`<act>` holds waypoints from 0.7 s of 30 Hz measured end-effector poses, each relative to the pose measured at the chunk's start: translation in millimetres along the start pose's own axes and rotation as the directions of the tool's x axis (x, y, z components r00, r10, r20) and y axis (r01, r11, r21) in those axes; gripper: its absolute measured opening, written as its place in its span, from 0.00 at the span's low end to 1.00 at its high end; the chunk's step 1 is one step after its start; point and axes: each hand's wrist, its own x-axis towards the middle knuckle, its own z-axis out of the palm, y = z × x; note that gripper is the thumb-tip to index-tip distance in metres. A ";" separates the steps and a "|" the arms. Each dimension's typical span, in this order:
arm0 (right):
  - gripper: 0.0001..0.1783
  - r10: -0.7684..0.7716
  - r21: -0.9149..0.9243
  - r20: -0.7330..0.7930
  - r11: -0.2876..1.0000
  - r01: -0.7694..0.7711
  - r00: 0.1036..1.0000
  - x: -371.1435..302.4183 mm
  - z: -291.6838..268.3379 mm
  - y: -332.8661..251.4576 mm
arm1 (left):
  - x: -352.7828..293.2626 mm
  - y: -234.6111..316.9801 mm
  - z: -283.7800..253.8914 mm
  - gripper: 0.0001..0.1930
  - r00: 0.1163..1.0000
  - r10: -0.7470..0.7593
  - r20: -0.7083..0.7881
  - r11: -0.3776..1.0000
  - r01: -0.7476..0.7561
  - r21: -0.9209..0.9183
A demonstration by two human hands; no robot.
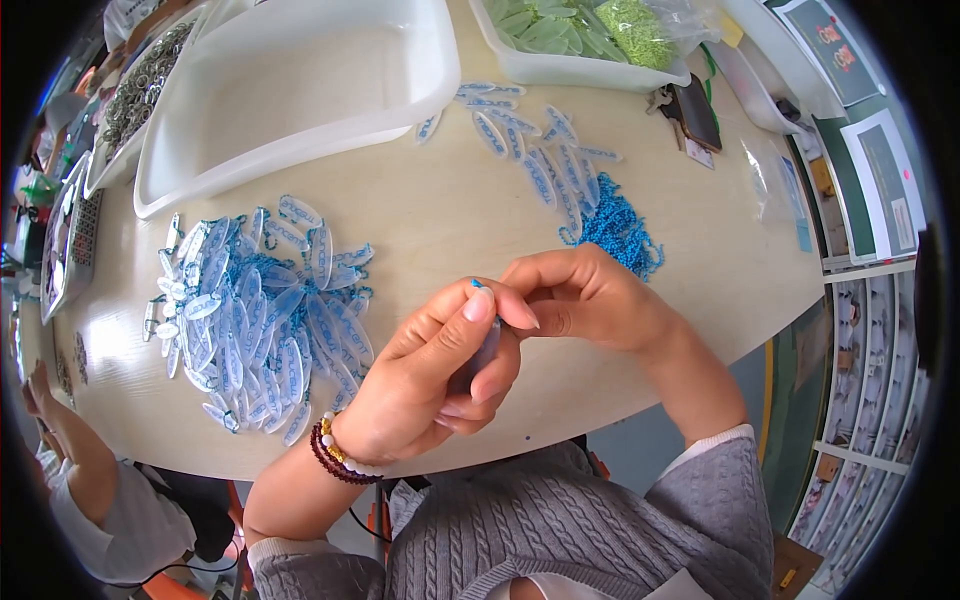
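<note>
My left hand (435, 365) is closed around an oval plastic tag (478, 358), which is mostly hidden by the fingers. A bit of blue ball chain (476, 284) shows at the tip of its thumb. My right hand (590, 300) meets it there, thumb and fingers pinched together; what they grip is hidden. Just beyond the right hand lies a heap of blue ball chains (622, 230). Loose clear tags with blue lettering (540, 178) are spread beside it. To the left of my left hand is a large pile of tags with blue chains attached (265, 325).
A white plastic bin (290, 165) stands at the back left, beside a tray of metal rings (140, 95). Another bin (600, 75) at the back holds green tags and green chains. A dark case with keys (693, 110) lies to its right. Another person's arm (75, 440) is at the left.
</note>
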 end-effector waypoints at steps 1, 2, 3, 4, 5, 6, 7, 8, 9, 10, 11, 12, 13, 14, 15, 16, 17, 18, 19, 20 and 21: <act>0.12 0.048 0.055 -0.003 0.997 -0.048 0.999 -0.1 0.3 -2.3 | 0.0 -0.1 0.4 0.16 1.000 -0.001 0.001 1.000 0.001 0.001; 0.12 0.047 0.054 -0.005 0.997 -0.046 0.999 -0.2 -0.6 -2.3 | 0.0 -0.2 0.8 0.16 1.000 -0.007 0.004 1.000 0.007 0.016; 0.13 0.067 0.064 -0.002 0.996 -0.067 0.998 -0.4 -1.6 -1.7 | -0.1 -0.2 1.3 0.17 1.000 -0.012 0.007 0.999 0.011 0.033; 0.13 0.087 0.073 0.001 0.994 -0.087 0.996 -0.7 -2.5 -1.5 | 0.8 0.1 1.4 0.17 1.000 -0.012 0.009 0.999 0.012 0.034; 0.13 0.085 0.072 0.000 0.994 -0.085 0.996 -1.3 -1.7 -1.2 | 1.9 0.4 1.2 0.16 1.000 0.005 -0.001 0.996 -0.005 0.088; 0.15 0.082 0.062 -0.033 0.995 -0.080 0.996 -1.9 0.1 -0.5 | 2.8 0.4 1.1 0.16 1.000 0.023 -0.010 0.990 -0.022 0.143; 0.16 0.079 0.052 -0.062 0.996 -0.075 0.995 -1.9 1.0 -0.1 | 3.0 0.0 1.1 0.16 1.000 0.024 -0.010 0.989 -0.022 0.146; 0.16 0.076 0.052 -0.061 0.996 -0.072 0.995 -2.2 0.2 -0.9 | 3.3 -0.8 1.2 0.16 0.998 0.057 -0.021 0.982 -0.052 0.184; 0.17 0.162 0.071 -0.060 0.985 -0.157 0.985 -3.0 -1.2 -2.3 | 3.4 -1.6 1.1 0.16 0.995 0.091 -0.031 0.972 -0.082 0.222; 0.17 0.246 0.090 -0.059 0.966 -0.241 0.967 -3.6 -1.8 -3.7 | 3.8 -2.3 0.5 0.16 0.996 0.090 -0.030 0.971 -0.081 0.225; 0.17 0.243 0.090 -0.059 0.967 -0.237 0.968 -3.0 0.2 -4.8 | 4.1 -2.9 -0.3 0.16 0.993 0.118 -0.021 0.960 -0.109 0.257; 0.17 0.223 0.066 -0.060 0.973 -0.219 0.973 -1.7 3.9 -5.4 | 4.3 -3.2 -0.6 0.16 0.989 0.147 -0.012 0.948 -0.137 0.288; 0.18 0.204 0.040 -0.063 0.979 -0.201 0.977 -1.3 7.0 -5.4 | 4.4 -3.4 0.1 0.16 0.989 0.145 -0.010 0.947 -0.136 0.290; 0.18 0.201 0.040 -0.065 0.979 -0.199 0.977 -1.2 8.3 -3.7 | 4.6 -3.7 0.8 0.16 0.987 0.156 -0.034 0.944 -0.139 0.299; 0.17 0.158 0.026 -0.062 0.987 -0.156 0.986 -1.0 8.9 -0.8 | 4.5 -3.9 1.1 0.17 0.984 0.167 -0.059 0.941 -0.142 0.307; 0.17 0.115 0.013 -0.055 0.993 -0.115 0.992 -0.9 8.2 1.8 | 4.2 -4.1 1.6 0.17 0.984 0.167 -0.061 0.941 -0.140 0.308; 0.17 0.115 0.015 -0.054 0.993 -0.115 0.992 -0.7 6.7 4.3 | 3.6 -4.5 1.9 0.16 0.983 0.163 -0.089 0.953 -0.133 0.272; 0.16 0.049 -0.023 -0.066 0.998 -0.050 0.997 -0.6 5.0 7.0 | 3.3 -4.6 2.1 0.16 0.981 0.158 -0.117 0.964 -0.127 0.235; 0.15 -0.017 -0.060 -0.076 0.998 0.013 0.997 -0.3 3.5 9.4 | 3.8 -4.8 2.3 0.16 0.980 0.157 -0.119 0.964 -0.126 0.234; 0.15 -0.016 -0.059 -0.076 0.998 0.011 0.997 -0.2 2.8 11.6 | 4.7 -5.3 2.8 0.16 0.974 0.176 -0.145 0.951 -0.131 0.279; 0.14 -0.074 -0.107 -0.090 0.992 0.064 0.993 -0.5 2.6 13.8 | 5.7 -5.8 3.5 0.16 0.966 0.196 -0.169 0.937 -0.134 0.323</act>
